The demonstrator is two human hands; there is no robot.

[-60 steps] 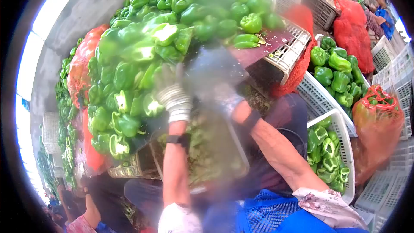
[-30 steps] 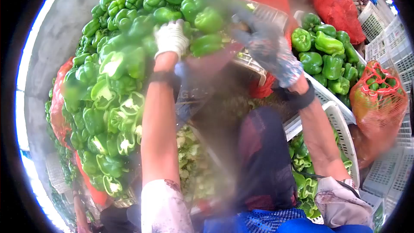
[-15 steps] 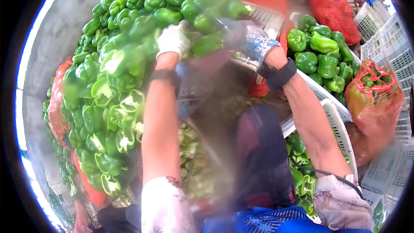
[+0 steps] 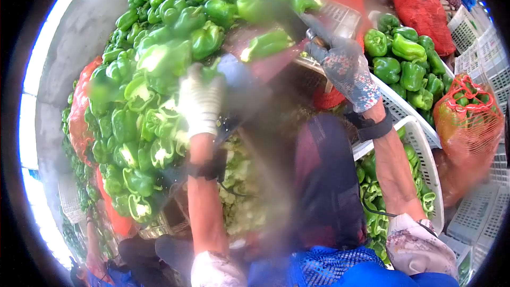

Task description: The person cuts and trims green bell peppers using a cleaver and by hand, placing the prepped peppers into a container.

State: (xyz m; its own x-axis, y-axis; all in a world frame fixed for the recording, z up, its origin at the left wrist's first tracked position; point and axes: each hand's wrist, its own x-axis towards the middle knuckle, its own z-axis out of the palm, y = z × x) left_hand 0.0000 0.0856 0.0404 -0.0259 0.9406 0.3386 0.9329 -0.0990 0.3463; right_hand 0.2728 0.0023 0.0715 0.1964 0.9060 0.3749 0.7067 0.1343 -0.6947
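My left hand (image 4: 201,101), in a white glove, is at the right edge of a large heap of green peppers (image 4: 125,125). Its fingers are blurred, so what they hold, if anything, is unclear. My right hand (image 4: 340,61), in a floral glove, is closed around the handle of a knife (image 4: 276,5). The dark, blurred blade points up and left, over the far part of the heap. Between the hands, a green pepper (image 4: 268,44) with a pale cut end lies on a dark red board (image 4: 273,66).
Whole peppers fill a white crate (image 4: 396,98) at the right, and cut ones a nearer crate (image 4: 425,151). Pale scraps (image 4: 239,196) lie below my hands. Red mesh sacks (image 4: 422,13) and stacked crates (image 4: 483,53) stand farther right. Another person's arm (image 4: 94,242) shows lower left.
My left hand has come back toward me, off the pepper at the board. My right hand has moved right with the knife, whose blade now shows plainly above the board. The view has shifted slightly.
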